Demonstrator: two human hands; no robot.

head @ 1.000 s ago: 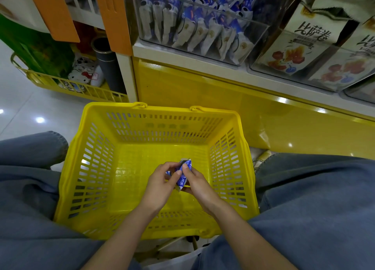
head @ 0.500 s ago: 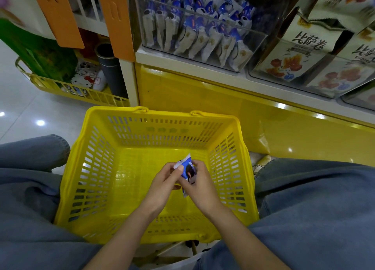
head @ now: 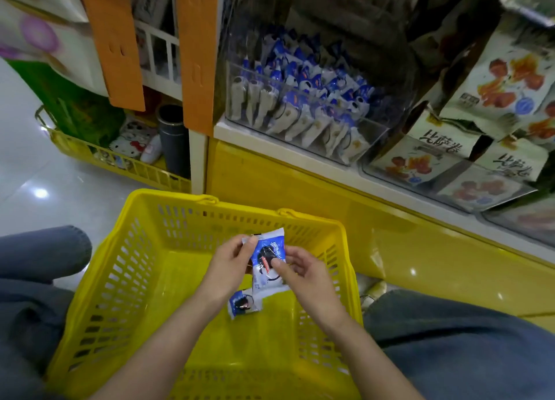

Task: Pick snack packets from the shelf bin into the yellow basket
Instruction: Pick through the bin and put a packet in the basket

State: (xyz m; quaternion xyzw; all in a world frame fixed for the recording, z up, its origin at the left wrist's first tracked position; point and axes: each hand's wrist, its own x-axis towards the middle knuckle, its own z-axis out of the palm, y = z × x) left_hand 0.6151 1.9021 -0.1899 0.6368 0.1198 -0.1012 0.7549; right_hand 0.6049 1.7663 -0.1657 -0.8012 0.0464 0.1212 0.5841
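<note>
One packet [head: 266, 251] is pinched above the basket [head: 99, 279] between the left grip [head: 229, 267] and right grip [head: 309, 276]. A second packet [head: 243, 305] is seen inside the basket.

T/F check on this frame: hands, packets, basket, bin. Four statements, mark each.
1. The left hand and right hand both pinch the held packet over the yellow basket. True.
2. The clear shelf bin is empty. False: it is stocked with many blue-and-white bin packets.
3. A second packet shows inside the basket, lower than the held one. True.
4. The right hand is reaching into the shelf bin. False: it is down at the held packet, over the basket.
</note>
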